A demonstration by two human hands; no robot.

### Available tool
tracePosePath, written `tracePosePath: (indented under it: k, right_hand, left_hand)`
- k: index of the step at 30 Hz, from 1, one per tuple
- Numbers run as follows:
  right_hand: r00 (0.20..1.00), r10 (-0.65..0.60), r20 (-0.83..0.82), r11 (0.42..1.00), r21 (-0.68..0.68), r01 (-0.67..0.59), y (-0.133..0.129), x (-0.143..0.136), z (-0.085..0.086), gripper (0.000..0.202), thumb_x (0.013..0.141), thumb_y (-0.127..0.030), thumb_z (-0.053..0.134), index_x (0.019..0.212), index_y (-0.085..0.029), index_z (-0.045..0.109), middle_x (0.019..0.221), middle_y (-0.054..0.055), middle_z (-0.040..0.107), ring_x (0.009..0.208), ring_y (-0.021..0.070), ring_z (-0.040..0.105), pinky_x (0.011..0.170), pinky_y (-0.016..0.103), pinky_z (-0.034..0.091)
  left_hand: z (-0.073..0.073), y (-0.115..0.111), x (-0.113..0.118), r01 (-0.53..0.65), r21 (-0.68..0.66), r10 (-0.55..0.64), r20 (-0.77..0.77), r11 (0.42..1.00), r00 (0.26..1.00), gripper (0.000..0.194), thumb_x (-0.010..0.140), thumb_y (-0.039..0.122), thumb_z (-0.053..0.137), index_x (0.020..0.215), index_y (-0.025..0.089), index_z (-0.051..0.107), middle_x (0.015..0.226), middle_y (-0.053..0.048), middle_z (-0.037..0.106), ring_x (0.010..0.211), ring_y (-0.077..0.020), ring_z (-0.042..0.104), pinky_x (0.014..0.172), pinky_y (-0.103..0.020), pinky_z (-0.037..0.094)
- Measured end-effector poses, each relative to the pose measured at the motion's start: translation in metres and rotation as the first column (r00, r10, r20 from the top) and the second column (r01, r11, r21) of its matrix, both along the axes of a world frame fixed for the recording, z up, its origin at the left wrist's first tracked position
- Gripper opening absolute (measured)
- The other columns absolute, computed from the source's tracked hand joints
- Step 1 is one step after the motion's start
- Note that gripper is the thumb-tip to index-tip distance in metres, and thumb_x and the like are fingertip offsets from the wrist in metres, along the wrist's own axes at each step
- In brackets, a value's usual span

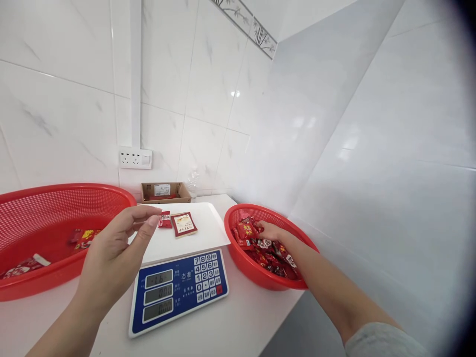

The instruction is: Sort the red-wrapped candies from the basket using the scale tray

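My left hand [121,248] is raised over the left side of the scale, thumb and fingers pinched. A small red snack packet [164,219] shows at its fingertips. Flat on the white scale tray [211,225] lies a dark red packet with a cream label [184,224]. My right hand [274,231] reaches into the right red basket [238,255], which holds many red packets. Its fingers, partly hidden, close at the edge of a shiny red packet [247,229] on top of the pile.
The blue scale panel [178,290] with its displays and keys faces me. A larger red basket [67,191] with a few packets stands at the left. Behind the tray are a cardboard box [165,192] and a clear plastic bottle [193,183]. Tiled walls close off the back and right.
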State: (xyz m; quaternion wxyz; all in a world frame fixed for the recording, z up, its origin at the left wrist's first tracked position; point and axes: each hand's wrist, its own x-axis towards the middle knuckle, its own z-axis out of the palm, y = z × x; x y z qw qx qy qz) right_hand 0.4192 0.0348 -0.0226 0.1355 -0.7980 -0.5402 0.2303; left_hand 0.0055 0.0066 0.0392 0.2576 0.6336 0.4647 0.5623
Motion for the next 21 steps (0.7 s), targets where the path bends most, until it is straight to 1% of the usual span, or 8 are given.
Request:
tracePosePath:
  k: [4, 6, 9, 11, 13, 16, 18, 21]
  right_hand:
    - [0.984, 0.022, -0.177, 0.998, -0.061, -0.034, 0.000, 0.005, 0.016, 0.030, 0.084, -0.023, 0.060, 0.113, -0.017, 0.056, 0.096, 0.005, 0.066, 0.083, 0.0188, 0.065, 0.074, 0.034, 0.053]
    - [0.958, 0.059, -0.282, 0.990, -0.108, -0.093, -0.005, 0.006, 0.029, 0.035, 0.080, -0.019, 0.062, 0.114, -0.019, 0.056, 0.091, 0.005, 0.068, 0.080, 0.0178, 0.067, 0.073, 0.031, 0.054]
    - [0.923, 0.093, -0.374, 0.980, -0.128, -0.151, -0.012, 0.010, 0.044, 0.040, 0.084, -0.027, 0.058, 0.123, -0.024, 0.052, 0.107, 0.006, 0.067, 0.093, 0.0173, 0.066, 0.081, 0.030, 0.053]
    - [0.932, 0.073, -0.355, 0.985, -0.118, -0.122, -0.013, 0.015, 0.044, 0.044, 0.089, -0.032, 0.052, 0.132, -0.027, 0.043, 0.120, 0.006, 0.062, 0.103, 0.0170, 0.063, 0.086, 0.031, 0.051]
    - [0.962, 0.024, -0.271, 0.990, -0.127, -0.061, -0.013, 0.021, 0.035, 0.046, 0.090, -0.031, 0.053, 0.133, -0.025, 0.041, 0.126, 0.009, 0.057, 0.109, 0.0198, 0.059, 0.090, 0.036, 0.050]
    - [0.995, -0.029, -0.099, 0.986, -0.166, 0.012, -0.012, 0.030, 0.012, 0.037, 0.088, -0.029, 0.058, 0.122, -0.017, 0.052, 0.125, 0.012, 0.055, 0.111, 0.0247, 0.056, 0.092, 0.046, 0.046]
    - [0.999, -0.037, -0.004, 0.982, -0.184, 0.036, -0.012, 0.034, -0.004, 0.032, 0.088, -0.029, 0.059, 0.117, -0.016, 0.056, 0.122, 0.010, 0.056, 0.107, 0.0240, 0.056, 0.091, 0.047, 0.046]
    - [0.995, -0.029, 0.097, 0.987, -0.154, 0.044, -0.011, 0.036, -0.022, 0.032, 0.089, -0.031, 0.057, 0.118, -0.016, 0.055, 0.121, 0.009, 0.057, 0.104, 0.0227, 0.058, 0.089, 0.046, 0.048]
  left_hand:
    - [0.004, -0.004, 0.002, 0.019, -0.038, -0.020, -0.036, 0.999, 0.999, 0.028, 0.078, 0.052, 0.053, 0.091, 0.029, 0.062, 0.096, 0.002, 0.067, 0.096, -0.0211, 0.061, 0.077, -0.030, 0.045]
    - [0.003, -0.003, 0.002, 0.029, -0.041, -0.031, -0.047, 0.999, 0.998, 0.027, 0.077, 0.051, 0.053, 0.092, 0.030, 0.061, 0.095, 0.002, 0.067, 0.096, -0.0213, 0.061, 0.080, -0.032, 0.044]
    - [0.003, -0.002, 0.002, 0.038, -0.045, -0.040, -0.042, 0.998, 0.998, 0.027, 0.077, 0.051, 0.054, 0.091, 0.030, 0.061, 0.094, 0.002, 0.067, 0.096, -0.0218, 0.061, 0.081, -0.033, 0.044]
    - [0.003, -0.002, 0.003, 0.040, -0.046, -0.042, -0.037, 0.998, 0.998, 0.027, 0.076, 0.051, 0.054, 0.090, 0.029, 0.062, 0.093, 0.002, 0.067, 0.095, -0.0217, 0.061, 0.080, -0.032, 0.044]
    - [0.004, -0.003, 0.003, 0.036, -0.046, -0.038, -0.041, 0.998, 0.998, 0.027, 0.076, 0.051, 0.054, 0.090, 0.029, 0.062, 0.093, 0.002, 0.067, 0.095, -0.0213, 0.061, 0.079, -0.031, 0.044]
    - [0.004, -0.004, 0.003, 0.028, -0.033, -0.030, -0.064, 0.999, 0.997, 0.027, 0.077, 0.051, 0.053, 0.090, 0.029, 0.062, 0.094, 0.002, 0.067, 0.094, -0.0205, 0.061, 0.077, -0.030, 0.045]
    - [0.003, -0.003, 0.003, 0.024, -0.021, -0.026, -0.090, 0.999, 0.996, 0.030, 0.078, 0.053, 0.052, 0.090, 0.028, 0.062, 0.095, 0.001, 0.067, 0.094, -0.0209, 0.061, 0.074, -0.029, 0.046]
    - [0.001, -0.001, 0.002, 0.038, 0.004, -0.037, -0.120, 0.999, 0.992, 0.035, 0.079, 0.056, 0.049, 0.092, 0.026, 0.062, 0.096, -0.002, 0.067, 0.094, -0.0221, 0.061, 0.070, -0.029, 0.047]
